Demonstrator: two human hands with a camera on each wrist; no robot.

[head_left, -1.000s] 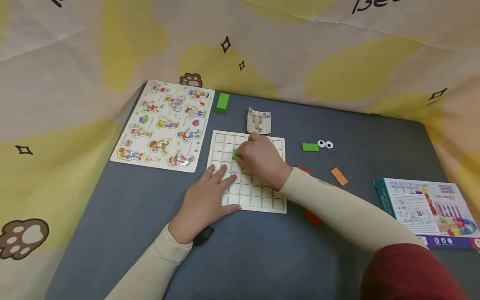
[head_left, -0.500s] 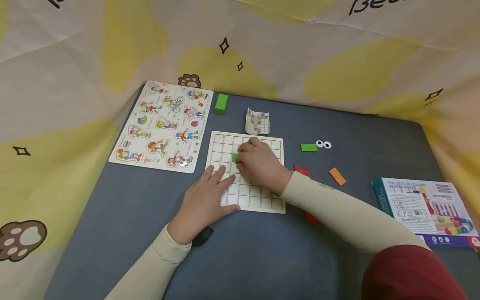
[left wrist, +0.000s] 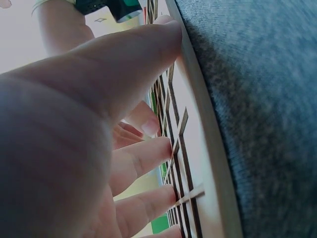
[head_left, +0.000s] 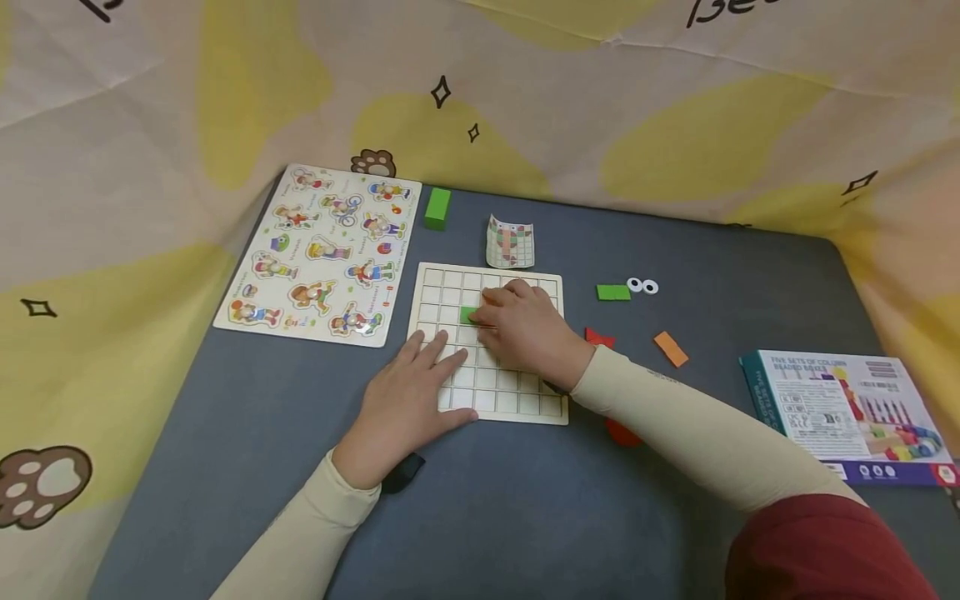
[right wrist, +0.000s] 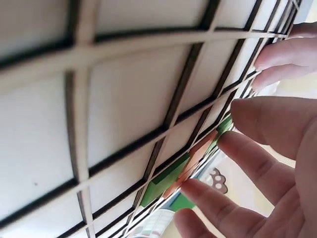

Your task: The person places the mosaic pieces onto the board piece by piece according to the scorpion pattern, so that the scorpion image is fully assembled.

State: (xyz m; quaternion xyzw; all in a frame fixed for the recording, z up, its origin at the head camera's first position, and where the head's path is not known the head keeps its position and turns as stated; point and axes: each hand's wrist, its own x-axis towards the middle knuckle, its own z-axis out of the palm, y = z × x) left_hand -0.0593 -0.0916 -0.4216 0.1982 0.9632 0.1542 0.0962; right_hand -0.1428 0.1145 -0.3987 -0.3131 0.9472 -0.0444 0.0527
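A pale grid board (head_left: 489, 412) lies on the grey table. My left hand (head_left: 405, 402) rests on its left edge, fingers spread and thumb at the near edge. Over the upper middle of the board is my right hand (head_left: 534, 332). Beneath its fingertips, in the right wrist view, sit a green tile (right wrist: 166, 181), an orange tile (right wrist: 199, 150) and a second green tile (right wrist: 224, 125). The index fingertip touches that second tile, and the middle fingertip is by the orange one. From the head view the right hand hides most of these tiles.
A pattern card (head_left: 511, 242) stands behind the board, with a green block (head_left: 437, 208) to its left. A picture puzzle (head_left: 322, 254) lies far left. Rightward are green tiles (head_left: 613, 292), eye pieces (head_left: 642, 286), an orange tile (head_left: 671, 349), red pieces (head_left: 599, 337) and a box (head_left: 847, 417).
My right hand has shifted slightly toward me and its fingers have loosened, showing more of a green tile and some orange. My left hand stays on the board.
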